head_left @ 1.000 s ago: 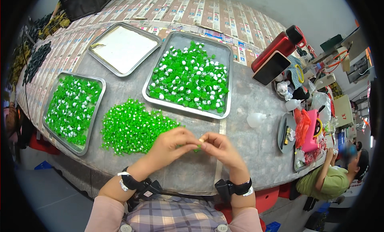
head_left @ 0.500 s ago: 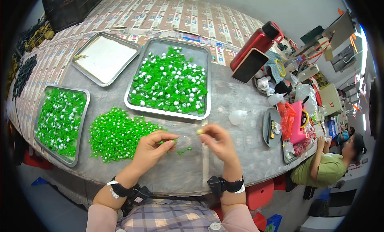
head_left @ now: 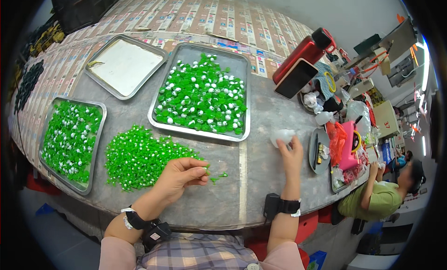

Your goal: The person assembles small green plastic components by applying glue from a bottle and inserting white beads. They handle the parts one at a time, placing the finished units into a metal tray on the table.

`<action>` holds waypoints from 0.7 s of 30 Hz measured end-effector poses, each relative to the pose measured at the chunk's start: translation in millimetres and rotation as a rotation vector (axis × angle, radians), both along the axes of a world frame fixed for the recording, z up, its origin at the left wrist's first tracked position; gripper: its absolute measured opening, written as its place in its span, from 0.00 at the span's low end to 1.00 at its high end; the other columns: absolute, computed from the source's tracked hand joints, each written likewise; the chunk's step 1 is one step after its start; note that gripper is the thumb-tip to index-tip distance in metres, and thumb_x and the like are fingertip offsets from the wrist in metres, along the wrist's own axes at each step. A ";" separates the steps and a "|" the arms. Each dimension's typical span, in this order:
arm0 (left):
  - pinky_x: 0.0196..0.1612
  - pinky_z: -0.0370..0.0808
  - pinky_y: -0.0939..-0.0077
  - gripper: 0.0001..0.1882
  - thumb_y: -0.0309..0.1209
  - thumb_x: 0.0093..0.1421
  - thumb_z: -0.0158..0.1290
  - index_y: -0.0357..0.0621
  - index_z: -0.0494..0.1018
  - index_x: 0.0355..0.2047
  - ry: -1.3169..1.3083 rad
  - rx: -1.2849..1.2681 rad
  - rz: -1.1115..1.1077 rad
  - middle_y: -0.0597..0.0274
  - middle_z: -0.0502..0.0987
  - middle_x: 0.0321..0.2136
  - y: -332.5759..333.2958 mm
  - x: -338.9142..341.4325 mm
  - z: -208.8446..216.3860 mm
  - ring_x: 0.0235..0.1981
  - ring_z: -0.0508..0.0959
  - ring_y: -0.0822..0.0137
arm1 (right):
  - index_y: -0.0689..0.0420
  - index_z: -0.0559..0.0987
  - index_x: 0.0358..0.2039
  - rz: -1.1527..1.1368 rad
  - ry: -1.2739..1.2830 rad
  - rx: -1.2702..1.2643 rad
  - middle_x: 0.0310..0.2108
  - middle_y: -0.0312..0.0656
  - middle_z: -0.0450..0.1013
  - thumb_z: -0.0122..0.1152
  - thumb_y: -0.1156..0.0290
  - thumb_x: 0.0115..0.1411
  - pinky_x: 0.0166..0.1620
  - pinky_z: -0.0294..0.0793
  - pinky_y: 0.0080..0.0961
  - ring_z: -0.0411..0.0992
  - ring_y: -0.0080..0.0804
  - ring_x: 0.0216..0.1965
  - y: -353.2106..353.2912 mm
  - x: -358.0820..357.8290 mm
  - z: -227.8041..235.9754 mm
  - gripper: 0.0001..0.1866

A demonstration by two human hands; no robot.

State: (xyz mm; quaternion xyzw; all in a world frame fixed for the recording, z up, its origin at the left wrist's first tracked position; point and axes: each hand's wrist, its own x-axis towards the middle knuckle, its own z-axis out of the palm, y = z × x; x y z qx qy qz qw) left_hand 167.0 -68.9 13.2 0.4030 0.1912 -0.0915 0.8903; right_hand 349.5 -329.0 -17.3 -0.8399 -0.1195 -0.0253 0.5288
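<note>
My left hand (head_left: pixel 182 174) is closed in a pinch around a small green plastic piece (head_left: pixel 207 168), mostly covered by the fingertips. It is held just above the table, at the right end of a heap of small green pieces (head_left: pixel 135 160) with white dots. A few loose green pieces (head_left: pixel 219 177) lie beside those fingers. Farther right, my right hand (head_left: pixel 292 153) has its thumb and fingers on the near side of a small translucent white bottle (head_left: pixel 278 135), which lies on the table. The fingertips partly cover the bottle.
Metal trays of green and white pieces stand at the far middle (head_left: pixel 152 113) and left (head_left: pixel 99 130); another tray (head_left: pixel 95 67) has a white base. At right are a red flask (head_left: pixel 298 56), a phone (head_left: pixel 296 78), a grey dish (head_left: pixel 313 160) and a pink holder (head_left: pixel 346 144). A person (head_left: pixel 379 195) sits beyond.
My right hand has moved right, from near my left hand to the white bottle. My left hand has shifted slightly right, still pinching the green piece.
</note>
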 end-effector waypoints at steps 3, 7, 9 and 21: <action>0.32 0.74 0.81 0.09 0.26 0.52 0.50 0.36 0.70 0.34 -0.009 -0.056 0.028 0.59 0.74 0.26 1.1 0.5 -4.8 0.26 0.75 0.72 | 0.65 0.67 0.39 0.073 0.010 0.384 0.36 0.43 0.69 0.54 0.73 0.51 0.34 0.66 0.14 0.67 0.24 0.36 33.5 -21.6 32.1 0.15; 0.31 0.74 0.81 0.08 0.26 0.52 0.50 0.38 0.69 0.33 -0.033 -0.121 0.070 0.60 0.73 0.26 4.2 -1.5 -8.5 0.26 0.74 0.73 | 0.63 0.64 0.40 0.183 0.019 0.434 0.34 0.43 0.68 0.58 0.59 0.48 0.29 0.65 0.16 0.67 0.24 0.30 64.3 -56.8 69.0 0.25; 0.31 0.74 0.82 0.07 0.26 0.52 0.50 0.38 0.69 0.32 -0.051 -0.144 0.088 0.61 0.73 0.26 5.0 -1.2 -9.5 0.26 0.74 0.73 | 0.63 0.64 0.39 0.241 -0.060 0.473 0.30 0.40 0.67 0.61 0.53 0.45 0.29 0.65 0.17 0.66 0.24 0.28 72.5 -67.6 66.4 0.30; 0.31 0.74 0.81 0.06 0.27 0.52 0.50 0.39 0.69 0.31 -0.070 -0.200 0.102 0.63 0.73 0.26 5.7 -0.6 -11.4 0.27 0.74 0.74 | 0.59 0.64 0.29 0.116 -0.283 0.497 0.21 0.33 0.60 0.66 0.44 0.33 0.23 0.57 0.18 0.59 0.23 0.21 102.3 -94.7 61.9 0.34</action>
